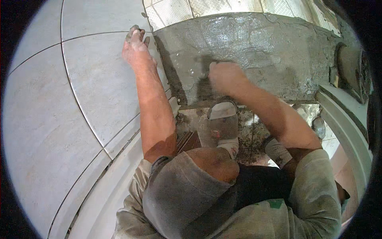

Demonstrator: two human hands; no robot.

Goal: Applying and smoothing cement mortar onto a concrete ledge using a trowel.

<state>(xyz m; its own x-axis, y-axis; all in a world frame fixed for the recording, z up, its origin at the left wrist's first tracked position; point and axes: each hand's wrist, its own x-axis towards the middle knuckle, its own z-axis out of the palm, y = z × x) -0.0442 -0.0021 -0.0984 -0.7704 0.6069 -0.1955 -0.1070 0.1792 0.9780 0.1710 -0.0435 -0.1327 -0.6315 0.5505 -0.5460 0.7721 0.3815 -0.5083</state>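
My left hand [136, 47] rests at the edge of the large pale grey tiles [99, 75], its fingers slightly apart and smeared with grey. Beside that edge spreads a band of wet grey mortar [254, 47], glossy and uneven around its middle. Over the mortar's near part, my right hand [227, 77] is closed and slightly blurred, casting a dark shadow to its left. Whatever its fingers hold, if anything, is hidden from view.
Patterned pale tiles [227, 7] border the mortar's far side. A dark rounded object [352, 71] stands at the right, above a pale curved frame [346, 115]. My foot in a sandal [223, 123] is on the dirty floor below, near a brown ridged piece [189, 141].
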